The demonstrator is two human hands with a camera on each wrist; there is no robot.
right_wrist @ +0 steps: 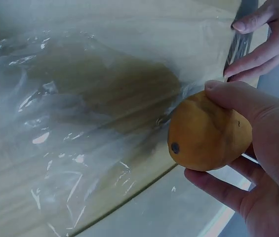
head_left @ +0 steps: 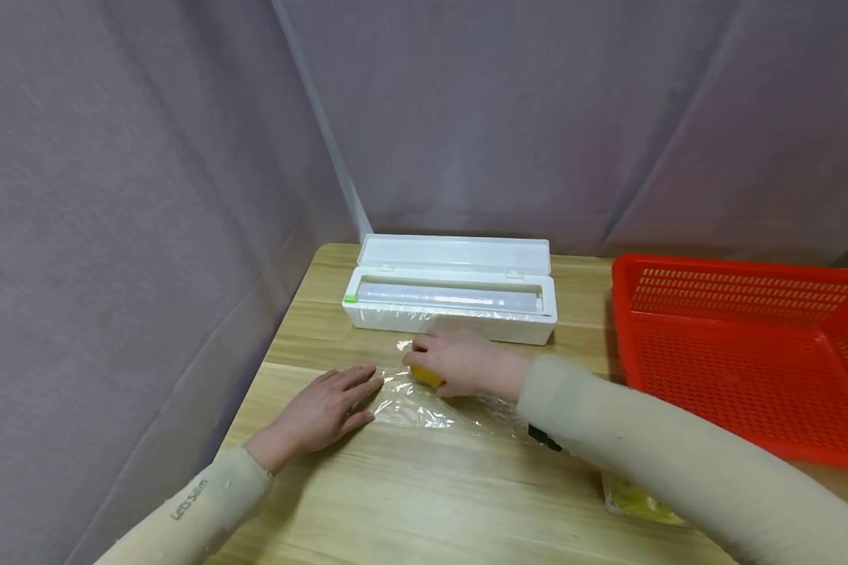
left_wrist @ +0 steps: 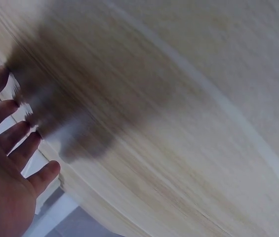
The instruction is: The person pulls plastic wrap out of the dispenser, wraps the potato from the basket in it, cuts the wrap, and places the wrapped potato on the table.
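My right hand (head_left: 459, 361) holds a smooth orange-yellow fruit (right_wrist: 203, 131) with a small dark round spot. Its thumb lies along one side and the fingers curl round the other. Beneath the fruit, clear plastic wrap (head_left: 417, 408) spreads over the wooden table, creased and shiny. At the left edge of the wrap is my left hand (head_left: 328, 408), palm down with fingers spread and fingertips right at the film. In the left wrist view, the fingers (left_wrist: 23, 148) of that hand are extended and separate. Behind both hands stands a white wrap dispenser (head_left: 452, 322), lid raised, a roll of film inside.
A red plastic basket (head_left: 622, 345) with slotted walls stands on the right of the wooden table (head_left: 367, 502). Partly hidden under my right forearm lies a clear package (head_left: 639, 502) with something yellow-green inside. Grey curtains (head_left: 466, 118) close off the back and left.
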